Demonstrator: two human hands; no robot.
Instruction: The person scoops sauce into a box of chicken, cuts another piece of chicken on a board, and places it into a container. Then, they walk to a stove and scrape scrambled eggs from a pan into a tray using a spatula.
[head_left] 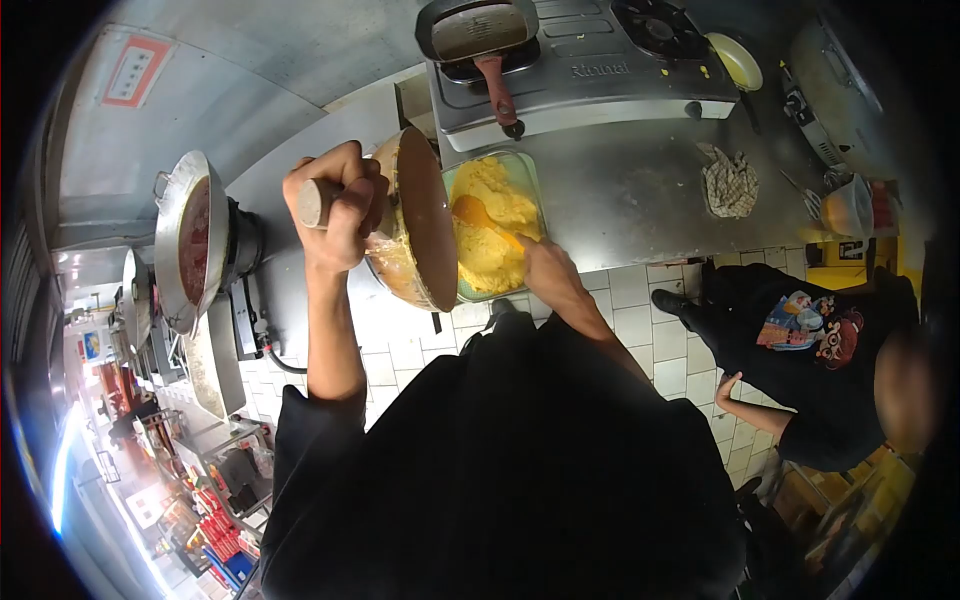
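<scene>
My left hand (340,205) is wrapped round the handle of a large pan (425,220), which is tilted on its side with its opening facing right. Just right of the pan, a glass dish (537,185) holds a yellow mash (490,262). An orange spatula (478,213) rests its head in the mash, and its handle is in my right hand (553,275), whose fingers are closed at the dish's right edge. The pan's rim overlaps the left side of the dish.
Behind the dish is a gas stove (590,100) with a square pan (478,32). A crumpled cloth (730,182) and a whisk (802,197) lie right on the counter (630,190). A wok (192,240) stands left. Another person (790,340) is at the right.
</scene>
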